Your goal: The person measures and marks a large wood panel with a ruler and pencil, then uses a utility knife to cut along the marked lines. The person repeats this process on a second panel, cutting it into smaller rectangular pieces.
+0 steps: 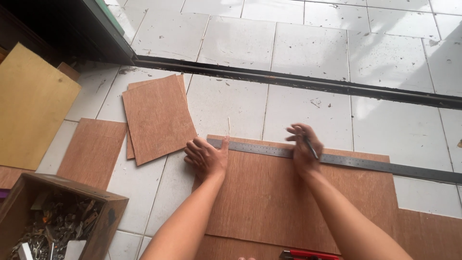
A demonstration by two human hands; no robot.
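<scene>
Left hand (208, 156): palm down, fingers spread flat, pressing on the left end of the long grey steel ruler (337, 160). Grips nothing, just weight on it.
Right hand (303, 149): fingers closed round a thin dark pen (311, 147), tip angled down toward the ruler's upper edge. Heel of the hand sits on the ruler.
Ruler: lies flat across the far edge of the large reddish-brown plywood sheet (274, 202), running left to right, tilted slightly down to the right. Right end overhangs the sheet onto the white tiled floor (308, 53).
Plywood sheet: flat on the floor directly in front of the person, both forearms over it. Whether another panel lies under its near right corner, cannot tell.
Left of sheet: stack of smaller brown plywood rectangles (158, 118), skewed, near the left hand but not touching it. Further left, one more brown panel (91, 151) flat on the tiles.
Far left: pale yellow-tan board (31, 103), tilted, corner overlapping the tiles.
Bottom left: open dark wooden box (62, 219) full of mixed metal hardware, contents too cluttered to sort.
Bottom edge: red-handled cutter (308, 254) lying on the sheet, partly cut off by the frame.
Background: dark metal door track (288, 79) crossing the floor beyond the ruler.
</scene>
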